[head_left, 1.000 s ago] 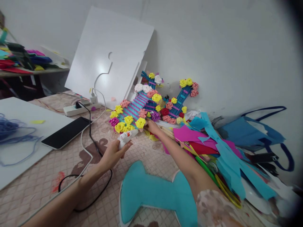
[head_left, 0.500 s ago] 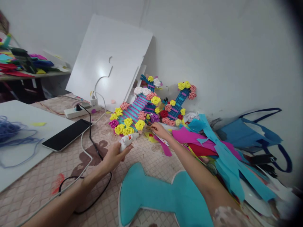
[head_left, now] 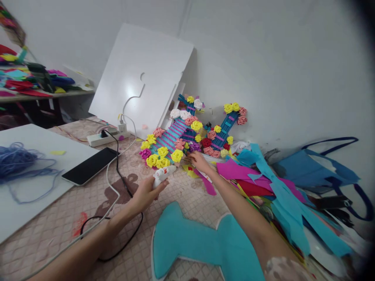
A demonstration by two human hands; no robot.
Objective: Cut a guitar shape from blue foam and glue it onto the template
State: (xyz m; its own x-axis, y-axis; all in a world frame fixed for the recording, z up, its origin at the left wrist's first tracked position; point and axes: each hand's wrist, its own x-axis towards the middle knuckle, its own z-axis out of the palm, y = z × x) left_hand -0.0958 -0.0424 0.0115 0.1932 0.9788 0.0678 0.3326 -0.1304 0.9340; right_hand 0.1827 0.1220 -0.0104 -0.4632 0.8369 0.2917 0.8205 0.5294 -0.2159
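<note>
A white glue gun (head_left: 162, 175) is in my left hand (head_left: 146, 195), its nozzle pointing right, just in front of the yellow paper flowers. My right hand (head_left: 198, 160) reaches forward with its fingers closed beside a purple flower; what they hold, if anything, is too small to make out. Behind both hands stand flower-trimmed shapes with blue and purple stripes (head_left: 171, 136), and another blue striped piece (head_left: 225, 130) is to the right. Nearer to me, a turquoise cut-out shape (head_left: 196, 238) lies on the patterned tablecloth (head_left: 129, 242), partly under my right forearm.
A phone (head_left: 90, 166), a power strip (head_left: 101, 138) and cables lie at left, beside blue yarn (head_left: 19, 160) on a white board. Turquoise and magenta paper (head_left: 243, 171) and a blue bag (head_left: 316, 168) are at right. A large white panel (head_left: 140, 74) leans on the wall.
The whole view has shifted, so things appear slightly farther right and lower. Both hands keep nearly the same places relative to the flowers, with the glue gun still in my left hand.
</note>
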